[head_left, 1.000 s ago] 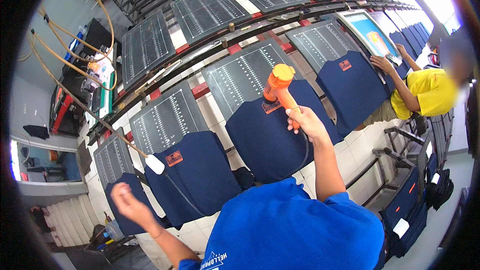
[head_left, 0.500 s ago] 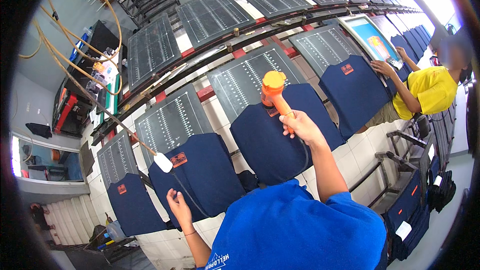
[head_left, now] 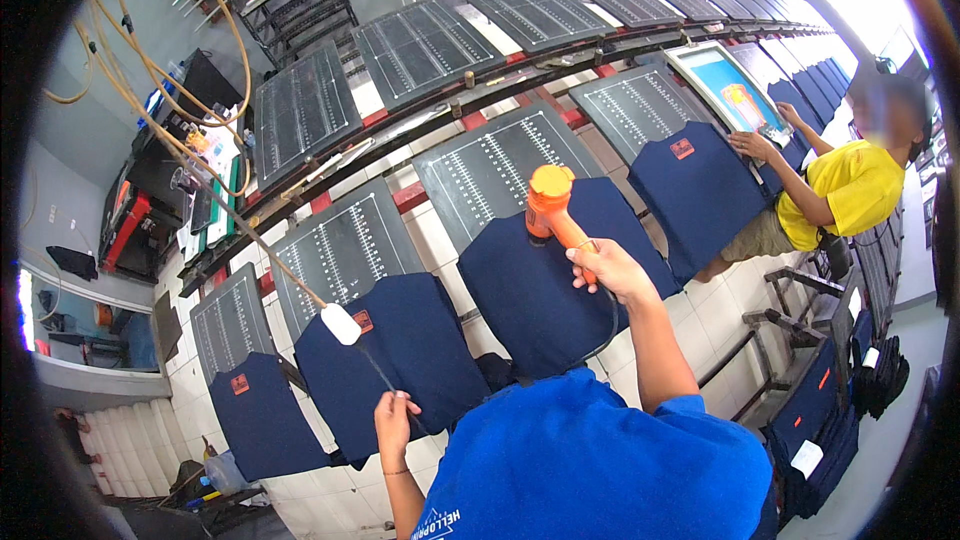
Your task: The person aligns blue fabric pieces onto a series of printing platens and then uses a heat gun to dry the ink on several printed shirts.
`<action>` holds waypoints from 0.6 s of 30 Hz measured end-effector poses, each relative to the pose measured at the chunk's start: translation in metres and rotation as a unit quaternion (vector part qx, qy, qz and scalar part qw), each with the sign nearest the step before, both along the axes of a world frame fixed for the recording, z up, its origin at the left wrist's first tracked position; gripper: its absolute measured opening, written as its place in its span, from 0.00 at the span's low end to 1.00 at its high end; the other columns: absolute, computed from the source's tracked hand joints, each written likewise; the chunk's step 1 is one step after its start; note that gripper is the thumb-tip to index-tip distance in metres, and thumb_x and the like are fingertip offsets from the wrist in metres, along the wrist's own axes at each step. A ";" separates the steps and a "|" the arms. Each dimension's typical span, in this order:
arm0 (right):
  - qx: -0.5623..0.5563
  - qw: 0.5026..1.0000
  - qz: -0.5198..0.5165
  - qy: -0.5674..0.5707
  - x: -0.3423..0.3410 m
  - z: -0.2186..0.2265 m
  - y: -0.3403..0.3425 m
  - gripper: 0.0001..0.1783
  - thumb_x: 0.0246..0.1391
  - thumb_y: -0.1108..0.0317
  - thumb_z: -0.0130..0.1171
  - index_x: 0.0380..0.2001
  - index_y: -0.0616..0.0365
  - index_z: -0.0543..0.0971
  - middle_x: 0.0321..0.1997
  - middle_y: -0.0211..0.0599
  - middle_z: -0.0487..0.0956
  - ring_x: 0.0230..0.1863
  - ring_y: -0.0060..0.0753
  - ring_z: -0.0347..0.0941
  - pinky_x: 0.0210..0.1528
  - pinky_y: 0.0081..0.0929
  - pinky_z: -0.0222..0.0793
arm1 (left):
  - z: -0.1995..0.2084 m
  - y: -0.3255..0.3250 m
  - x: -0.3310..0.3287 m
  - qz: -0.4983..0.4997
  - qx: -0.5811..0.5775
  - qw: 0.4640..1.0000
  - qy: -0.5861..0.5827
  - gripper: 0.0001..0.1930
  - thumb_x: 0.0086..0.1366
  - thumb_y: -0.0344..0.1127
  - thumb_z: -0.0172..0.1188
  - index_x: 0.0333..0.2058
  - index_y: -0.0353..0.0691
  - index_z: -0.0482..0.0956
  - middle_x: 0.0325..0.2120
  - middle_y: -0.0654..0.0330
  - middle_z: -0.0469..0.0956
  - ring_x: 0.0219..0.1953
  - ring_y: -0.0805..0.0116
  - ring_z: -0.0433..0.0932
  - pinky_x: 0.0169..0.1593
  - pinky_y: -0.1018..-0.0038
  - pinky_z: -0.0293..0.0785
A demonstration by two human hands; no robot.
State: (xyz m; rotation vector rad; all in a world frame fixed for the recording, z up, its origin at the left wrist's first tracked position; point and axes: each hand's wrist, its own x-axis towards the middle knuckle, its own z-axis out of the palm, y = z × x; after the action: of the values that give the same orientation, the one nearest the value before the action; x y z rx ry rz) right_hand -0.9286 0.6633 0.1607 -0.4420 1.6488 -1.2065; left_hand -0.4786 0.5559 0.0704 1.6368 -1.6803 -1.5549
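Observation:
My right hand (head_left: 612,268) is closed round the handle of an orange hair dryer (head_left: 556,202). Its dark nozzle points down over a navy garment piece (head_left: 540,310) laid on a board, hiding the spot beneath. Over the neighbouring navy piece (head_left: 440,330) on the left, my left hand (head_left: 394,422) has its fingers bent at a thin dark cord (head_left: 371,362) and seems to pinch it. That cord runs up to a white socket block (head_left: 341,324) hanging on a tan cable. Beside the block shows an orange print (head_left: 364,320).
Dark boards with white scale marks (head_left: 340,240) stand in long rows. At the right, a person in a yellow shirt (head_left: 858,190) holds a framed screen (head_left: 725,90) over a board. Tan hoses (head_left: 243,60) hang at upper left. Navy garments (head_left: 815,440) hang on a rack at lower right.
My left hand has moved right to the dark cord, its open fingers now bent. The hair dryer has shifted slightly down and right in view. The white socket block has swung right.

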 end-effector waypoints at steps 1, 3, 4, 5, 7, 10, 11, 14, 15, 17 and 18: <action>-0.011 1.000 -0.010 -0.002 -0.002 -0.003 0.002 0.14 0.61 0.57 0.60 0.35 0.57 0.74 0.26 0.25 0.74 0.24 0.18 0.74 0.21 0.15 0.68 | 0.001 0.001 -0.001 -0.022 0.009 1.000 0.003 0.15 0.73 0.39 0.50 0.31 0.34 0.76 0.21 0.59 0.78 0.26 0.73 0.76 0.35 0.75 0.70; -0.004 0.999 -0.038 0.026 0.005 -0.005 0.002 0.14 0.61 0.57 0.60 0.35 0.57 0.73 0.25 0.24 0.74 0.24 0.17 0.74 0.21 0.16 0.68 | -0.003 0.003 0.004 -0.054 0.036 0.998 0.009 0.17 0.73 0.39 0.50 0.27 0.34 0.76 0.22 0.59 0.80 0.27 0.73 0.77 0.35 0.74 0.71; -0.001 0.998 -0.053 0.041 0.009 -0.003 0.002 0.14 0.61 0.57 0.60 0.35 0.57 0.73 0.25 0.24 0.73 0.24 0.17 0.74 0.21 0.16 0.68 | -0.002 0.002 0.006 -0.095 0.032 0.995 -0.006 0.17 0.72 0.40 0.52 0.27 0.33 0.77 0.22 0.58 0.81 0.27 0.72 0.77 0.35 0.73 0.72; 0.010 0.996 -0.069 0.060 0.014 -0.002 -0.002 0.13 0.61 0.58 0.59 0.35 0.57 0.73 0.24 0.24 0.73 0.23 0.16 0.73 0.21 0.16 0.68 | -0.004 0.003 0.009 -0.120 0.028 0.992 -0.008 0.18 0.71 0.40 0.53 0.27 0.32 0.79 0.23 0.58 0.81 0.28 0.71 0.78 0.36 0.73 0.72; -0.006 0.994 -0.060 0.089 0.022 0.000 -0.008 0.13 0.61 0.59 0.59 0.35 0.57 0.73 0.25 0.24 0.74 0.23 0.16 0.72 0.22 0.17 0.68 | -0.006 0.006 0.012 -0.174 0.030 0.984 -0.020 0.18 0.69 0.42 0.55 0.29 0.31 0.83 0.25 0.57 0.83 0.29 0.72 0.79 0.37 0.73 0.73; -0.040 0.995 -0.073 0.055 0.011 -0.008 -0.021 0.12 0.62 0.59 0.58 0.35 0.58 0.73 0.25 0.25 0.74 0.23 0.15 0.71 0.23 0.17 0.68 | 0.008 0.002 0.001 -0.296 0.009 0.952 -0.080 0.17 0.68 0.42 0.56 0.34 0.31 0.85 0.31 0.51 0.85 0.35 0.61 0.83 0.41 0.68 0.75; -0.051 0.995 -0.081 0.037 0.006 -0.012 -0.024 0.12 0.62 0.59 0.58 0.35 0.58 0.74 0.26 0.25 0.74 0.23 0.15 0.71 0.23 0.17 0.68 | -0.002 0.002 0.004 -0.308 0.013 0.949 -0.068 0.18 0.67 0.43 0.56 0.35 0.31 0.85 0.34 0.48 0.84 0.39 0.54 0.83 0.44 0.66 0.76; -0.047 0.989 -0.094 0.108 0.018 -0.009 -0.042 0.13 0.62 0.59 0.59 0.37 0.58 0.75 0.25 0.24 0.74 0.23 0.15 0.70 0.23 0.17 0.68 | 0.007 0.003 0.002 -0.359 -0.002 0.931 -0.071 0.19 0.67 0.45 0.57 0.35 0.32 0.85 0.35 0.47 0.84 0.39 0.51 0.83 0.46 0.66 0.76; -0.061 0.988 -0.090 0.106 0.021 -0.010 -0.043 0.13 0.62 0.59 0.59 0.38 0.58 0.76 0.25 0.23 0.74 0.23 0.15 0.71 0.23 0.16 0.68 | 0.002 0.004 0.004 -0.379 -0.029 0.924 -0.048 0.20 0.67 0.47 0.58 0.36 0.32 0.85 0.36 0.47 0.84 0.40 0.51 0.82 0.46 0.66 0.76; -0.062 0.993 -0.089 0.044 0.015 -0.010 -0.038 0.13 0.62 0.58 0.59 0.39 0.57 0.76 0.25 0.23 0.74 0.23 0.15 0.71 0.23 0.16 0.68 | -0.006 0.004 0.008 -0.392 -0.035 0.918 -0.040 0.19 0.68 0.47 0.56 0.38 0.34 0.85 0.37 0.49 0.84 0.41 0.54 0.83 0.46 0.67 0.76; -0.057 0.994 -0.089 0.013 0.016 -0.006 -0.033 0.13 0.62 0.58 0.59 0.39 0.57 0.76 0.25 0.23 0.74 0.23 0.15 0.71 0.22 0.16 0.68 | -0.005 0.007 0.005 -0.399 -0.032 0.916 -0.034 0.19 0.69 0.46 0.55 0.39 0.34 0.86 0.38 0.50 0.85 0.42 0.56 0.83 0.47 0.68 0.76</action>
State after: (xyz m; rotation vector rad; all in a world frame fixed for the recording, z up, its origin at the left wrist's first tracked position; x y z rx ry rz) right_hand -0.9127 0.6302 0.1547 -0.3893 1.6739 -1.4384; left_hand -0.4732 0.5633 0.0652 0.9995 -2.6033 -1.7311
